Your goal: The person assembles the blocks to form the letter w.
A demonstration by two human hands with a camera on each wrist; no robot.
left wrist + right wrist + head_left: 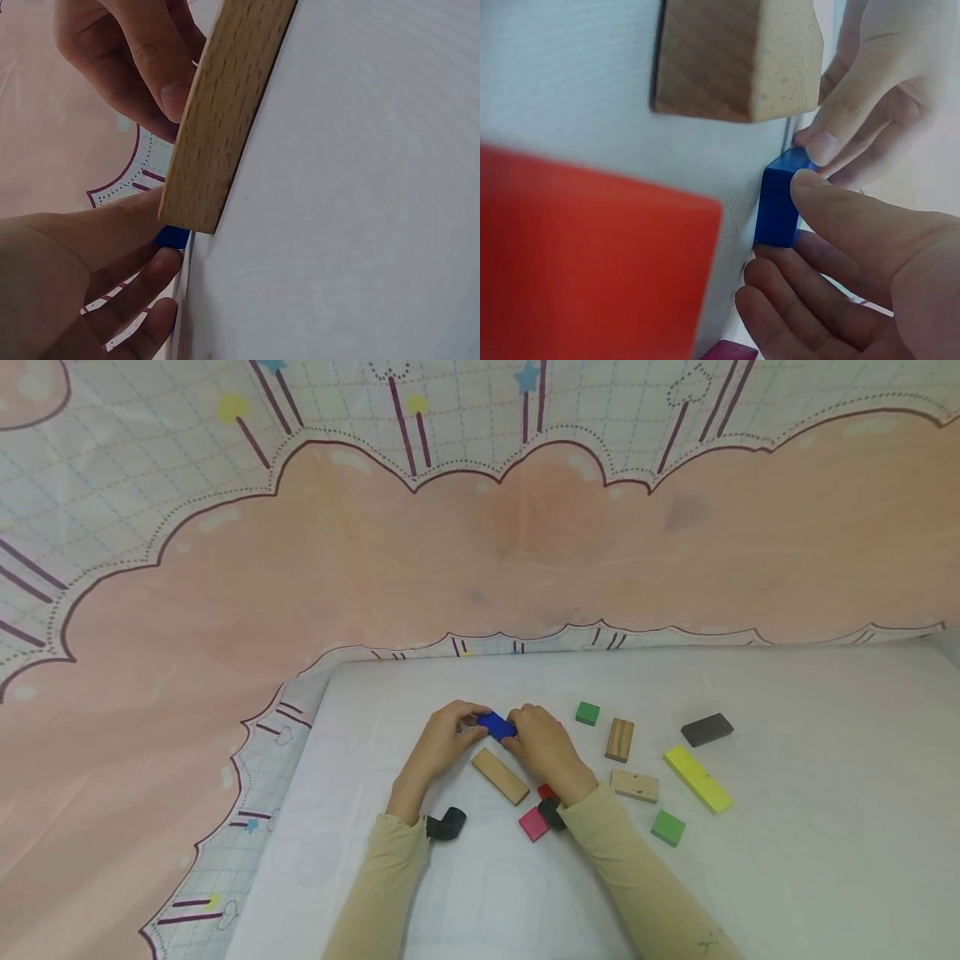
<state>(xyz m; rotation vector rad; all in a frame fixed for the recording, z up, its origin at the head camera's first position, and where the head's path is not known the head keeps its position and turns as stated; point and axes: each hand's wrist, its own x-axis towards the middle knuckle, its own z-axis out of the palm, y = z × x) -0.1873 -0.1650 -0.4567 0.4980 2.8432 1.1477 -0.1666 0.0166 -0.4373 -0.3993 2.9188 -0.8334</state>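
Note:
A blue block [497, 726] lies on the white table between both hands. My left hand [444, 737] pinches its left end between thumb and fingers. At the right end, my right hand [546, 742] holds the same block, thumb on its near side in the right wrist view, where the blue block [780, 199] shows upright faces. Just nearer to me lies a plain wooden block [500, 776], which covers most of the blue block in the left wrist view. Close to the right wrist are a red block [547, 792], partly hidden, and a pinkish-red block [533, 824].
To the right lie a green block [587, 713], a striped brown block [619, 740], a pale wooden block [634, 785], a long yellow piece [698, 779], a black block [707, 730] and another green block [668, 828]. A patterned cloth [525, 568] hangs behind the table.

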